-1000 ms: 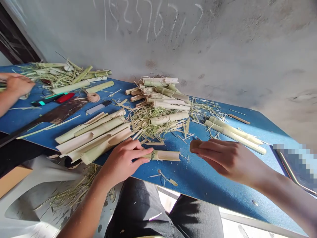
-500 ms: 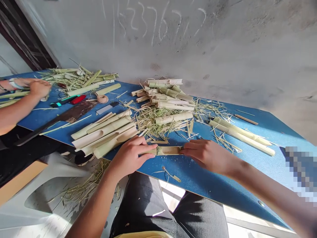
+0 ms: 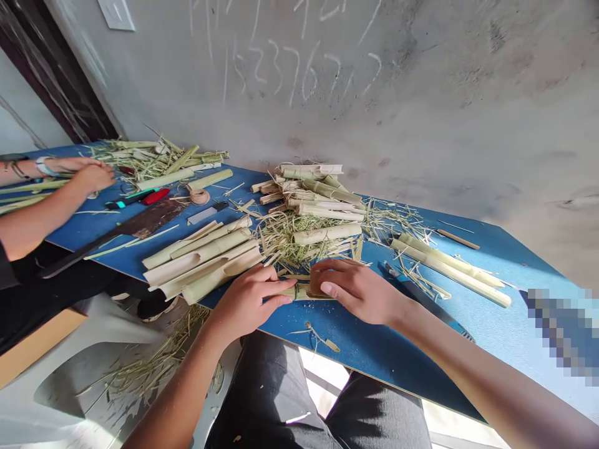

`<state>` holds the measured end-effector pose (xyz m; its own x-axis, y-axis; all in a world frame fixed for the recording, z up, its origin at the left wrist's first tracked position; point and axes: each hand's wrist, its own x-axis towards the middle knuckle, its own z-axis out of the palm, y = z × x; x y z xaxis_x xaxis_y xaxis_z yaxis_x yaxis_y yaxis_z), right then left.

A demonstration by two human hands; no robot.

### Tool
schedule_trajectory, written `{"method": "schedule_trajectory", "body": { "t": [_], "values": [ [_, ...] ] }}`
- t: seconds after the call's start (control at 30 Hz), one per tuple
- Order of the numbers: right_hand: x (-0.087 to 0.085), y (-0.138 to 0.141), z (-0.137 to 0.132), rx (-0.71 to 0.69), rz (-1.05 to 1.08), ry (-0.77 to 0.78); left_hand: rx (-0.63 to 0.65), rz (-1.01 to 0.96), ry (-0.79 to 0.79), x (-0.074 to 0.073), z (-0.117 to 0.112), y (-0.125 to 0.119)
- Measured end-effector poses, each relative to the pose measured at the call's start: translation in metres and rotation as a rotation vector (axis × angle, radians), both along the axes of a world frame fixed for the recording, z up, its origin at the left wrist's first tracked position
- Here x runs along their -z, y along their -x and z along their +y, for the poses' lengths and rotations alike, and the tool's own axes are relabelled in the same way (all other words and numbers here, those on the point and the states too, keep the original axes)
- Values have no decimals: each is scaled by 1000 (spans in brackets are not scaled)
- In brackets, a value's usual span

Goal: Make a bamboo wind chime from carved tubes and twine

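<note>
Since the earlier frame, the right hand (image 3: 358, 292) has been brought onto the short pale-green stalk section (image 3: 297, 292), whose right end is now gripped. The left end is pinched by the left hand (image 3: 246, 302). The section lies flat between both hands on the blue tabletop (image 3: 374, 349), before a chalk-marked grey concrete wall (image 3: 444, 112).

Machete (image 3: 148, 219), twine roll (image 3: 200, 197), blue table (image 3: 374, 349).

Rough craft workshop, blue worktable (image 3: 374, 349), cut bamboo (image 3: 206, 259), chalked concrete wall (image 3: 421, 93)
</note>
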<state>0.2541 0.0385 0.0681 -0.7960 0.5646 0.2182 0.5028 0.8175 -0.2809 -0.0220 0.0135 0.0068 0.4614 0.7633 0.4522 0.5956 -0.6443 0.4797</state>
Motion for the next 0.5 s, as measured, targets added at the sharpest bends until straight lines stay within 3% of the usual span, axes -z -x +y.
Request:
{"method": "schedule_trajectory", "body": {
  "t": [0.2,0.23,0.37,0.5],
  "values": [
    [8,-5,0,451,-90,104,1,-9,10,0,0,0],
    [8,-5,-1,449,-85,98,0,-10,11,1,0,0],
    [10,3,-2,224,-40,78,10,-13,8,2,0,1],
    [9,18,-4,450,-94,124,11,3,-12,2,0,0]
  ]
}}
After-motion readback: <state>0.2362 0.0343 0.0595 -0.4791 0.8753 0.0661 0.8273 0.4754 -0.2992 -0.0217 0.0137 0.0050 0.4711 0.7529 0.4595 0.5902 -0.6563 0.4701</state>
